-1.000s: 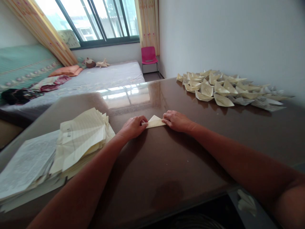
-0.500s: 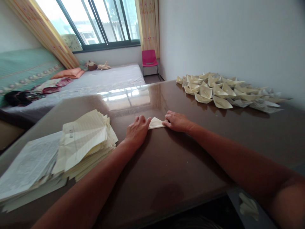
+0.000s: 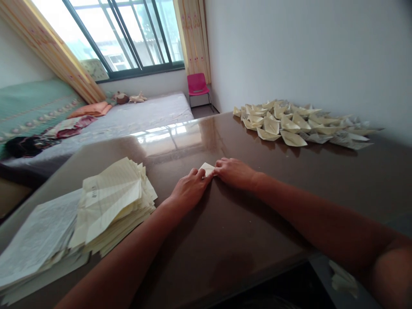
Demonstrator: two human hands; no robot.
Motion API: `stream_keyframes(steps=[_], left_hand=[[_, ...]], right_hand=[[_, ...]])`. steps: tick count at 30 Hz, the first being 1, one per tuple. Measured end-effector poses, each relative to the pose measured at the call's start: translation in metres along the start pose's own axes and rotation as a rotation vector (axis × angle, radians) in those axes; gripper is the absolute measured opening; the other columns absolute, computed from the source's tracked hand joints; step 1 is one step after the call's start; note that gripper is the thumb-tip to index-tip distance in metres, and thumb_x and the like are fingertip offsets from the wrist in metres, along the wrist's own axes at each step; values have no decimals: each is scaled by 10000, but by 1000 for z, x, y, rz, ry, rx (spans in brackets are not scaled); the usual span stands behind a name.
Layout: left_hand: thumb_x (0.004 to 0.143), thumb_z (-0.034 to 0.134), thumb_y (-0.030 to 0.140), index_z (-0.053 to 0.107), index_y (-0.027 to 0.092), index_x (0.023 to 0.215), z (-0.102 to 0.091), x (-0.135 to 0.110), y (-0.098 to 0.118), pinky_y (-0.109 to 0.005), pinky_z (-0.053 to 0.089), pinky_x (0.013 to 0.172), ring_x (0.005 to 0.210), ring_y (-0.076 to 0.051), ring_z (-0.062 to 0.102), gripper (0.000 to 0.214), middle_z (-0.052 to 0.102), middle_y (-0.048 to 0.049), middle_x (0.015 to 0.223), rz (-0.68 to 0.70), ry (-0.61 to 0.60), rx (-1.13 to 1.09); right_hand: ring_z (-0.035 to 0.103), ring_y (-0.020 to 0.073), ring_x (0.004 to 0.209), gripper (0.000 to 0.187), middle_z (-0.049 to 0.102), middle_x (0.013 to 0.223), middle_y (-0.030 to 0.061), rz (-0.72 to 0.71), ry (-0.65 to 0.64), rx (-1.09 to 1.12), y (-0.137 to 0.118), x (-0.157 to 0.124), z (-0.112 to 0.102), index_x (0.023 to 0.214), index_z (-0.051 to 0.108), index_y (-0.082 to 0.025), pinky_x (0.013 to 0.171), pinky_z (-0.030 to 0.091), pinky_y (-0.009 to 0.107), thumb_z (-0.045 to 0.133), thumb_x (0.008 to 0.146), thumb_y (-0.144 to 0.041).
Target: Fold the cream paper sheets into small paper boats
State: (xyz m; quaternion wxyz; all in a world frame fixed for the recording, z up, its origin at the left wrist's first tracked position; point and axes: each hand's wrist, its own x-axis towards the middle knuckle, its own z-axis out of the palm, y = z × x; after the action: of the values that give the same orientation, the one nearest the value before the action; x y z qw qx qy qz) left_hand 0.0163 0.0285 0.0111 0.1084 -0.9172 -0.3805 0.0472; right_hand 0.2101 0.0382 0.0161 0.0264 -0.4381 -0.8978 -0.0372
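Observation:
A small folded piece of cream paper (image 3: 207,168) lies on the glossy brown table (image 3: 193,240), its near edge partly covered by my fingers. My left hand (image 3: 192,185) presses on its left and front side, the fingers closed on the paper. From the right, my right hand (image 3: 234,171) pinches the other corner. The two hands' fingertips nearly meet at the paper's front edge.
Folded paper boats (image 3: 291,124) crowd the table's far right beside the wall. Two stacks lie at left: cream lined sheets (image 3: 111,195) and whitish printed sheets (image 3: 40,236). Crumpled paper (image 3: 343,278) lies below the table edge. Beyond are a bed (image 3: 157,105) and a pink chair (image 3: 197,84).
My hands have come closer together over the folded paper, so less of it shows. My left fingers have slid right along its front edge. The whole view has shifted slightly.

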Motion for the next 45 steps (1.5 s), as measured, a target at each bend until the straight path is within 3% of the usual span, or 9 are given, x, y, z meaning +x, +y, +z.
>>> stream_keyframes(steps=[6, 14, 18, 24, 34, 37, 40, 42, 45], left_hand=[[907, 409, 117, 489, 160, 1315, -10, -1, 9, -325, 522, 717, 989, -255, 549, 417, 585, -139, 1116, -53, -80, 25], [838, 401, 21, 660, 67, 1022, -20, -5, 8, -332, 513, 673, 842, -250, 634, 321, 646, -167, 951, -150, -202, 95], [863, 427, 98, 684, 120, 919, -16, -5, 1, -337, 494, 673, 880, -265, 618, 264, 652, -139, 917, -140, -126, 105], [938, 383, 254, 648, 171, 919, -2, -1, -3, -319, 464, 627, 913, -267, 581, 278, 628, -120, 939, -183, 22, 81], [947, 380, 396, 598, 227, 992, 4, 3, -11, -307, 466, 637, 936, -246, 573, 280, 612, -67, 994, -231, 65, -29], [909, 467, 382, 548, 251, 1168, 2, 4, -13, -333, 480, 762, 1044, -246, 542, 302, 586, -68, 1154, -239, 113, -100], [877, 519, 305, 447, 254, 1328, 1, 6, -14, -380, 383, 995, 1267, -259, 392, 460, 486, -74, 1357, -140, 238, -147], [880, 506, 290, 470, 244, 1317, 1, 7, -14, -399, 319, 1052, 1280, -254, 380, 440, 511, -72, 1341, -90, 287, -197], [890, 485, 330, 610, 246, 1129, 5, 10, -17, -379, 361, 996, 1126, -232, 505, 283, 641, -52, 1115, -127, 289, -320]], right_hand=[[575, 242, 988, 249, 642, 1080, 131, 38, -161, -73, -4, -13, -20, 1017, 684, -150, 747, 408, 331, 458, 915, -183], [573, 251, 1011, 253, 643, 1085, 135, 75, -183, -67, -5, -18, -22, 956, 701, -177, 691, 415, 322, 458, 886, -169], [606, 243, 952, 243, 660, 1022, 131, 124, -165, -28, -3, -12, -19, 924, 694, -169, 667, 428, 303, 455, 898, -208], [605, 216, 976, 324, 609, 1131, 103, 272, 43, 149, 8, 3, 9, 1083, 615, -203, 696, 439, 267, 476, 911, -440], [609, 134, 772, 240, 683, 899, 14, 350, 25, 530, 29, 14, 26, 905, 679, -203, 620, 396, 206, 671, 753, -388], [603, 113, 707, 214, 687, 816, 5, 334, 9, 715, 28, 14, 25, 883, 673, -169, 590, 401, 186, 697, 731, -318], [593, 99, 674, 156, 669, 755, -5, 272, 68, 849, 24, 14, 25, 857, 659, -145, 598, 417, 176, 678, 742, -249], [587, 93, 664, 110, 655, 728, -15, 216, 117, 882, 20, 15, 26, 837, 651, -144, 617, 426, 177, 657, 753, -215], [589, 93, 681, 82, 653, 735, -18, 147, 190, 879, 15, 16, 28, 837, 645, -152, 651, 431, 185, 637, 773, -203]])
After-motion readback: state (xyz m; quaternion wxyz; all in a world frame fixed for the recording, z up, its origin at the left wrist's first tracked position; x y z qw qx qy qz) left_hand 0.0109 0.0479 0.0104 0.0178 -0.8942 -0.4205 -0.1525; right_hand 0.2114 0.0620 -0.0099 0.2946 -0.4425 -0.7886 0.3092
